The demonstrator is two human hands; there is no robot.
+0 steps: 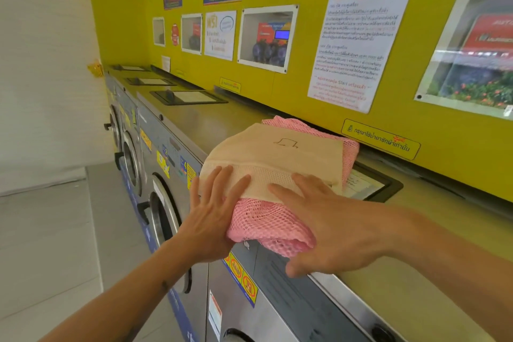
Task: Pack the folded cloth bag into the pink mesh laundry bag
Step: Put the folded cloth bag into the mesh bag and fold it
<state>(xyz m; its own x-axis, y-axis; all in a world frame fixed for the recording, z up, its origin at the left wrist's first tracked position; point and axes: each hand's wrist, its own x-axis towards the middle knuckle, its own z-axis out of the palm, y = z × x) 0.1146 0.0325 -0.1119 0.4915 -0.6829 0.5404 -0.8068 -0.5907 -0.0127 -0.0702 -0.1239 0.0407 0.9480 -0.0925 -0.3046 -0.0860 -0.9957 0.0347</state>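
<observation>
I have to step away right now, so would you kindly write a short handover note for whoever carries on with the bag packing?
Left hand: open, flat against the left end of the folded cloth bag.
Right hand: open, palm down across the cloth bag's near edge and the pink mesh laundry bag.
Where things are: the cloth bag lies on top of the pink mesh bag, both on the washing machine top, with the mesh spilling over the front edge.
Done: cloth bag folded and laid on the mesh bag.
Left: it appears not yet inside; find the mesh bag's opening, slide the cloth bag in.
</observation>
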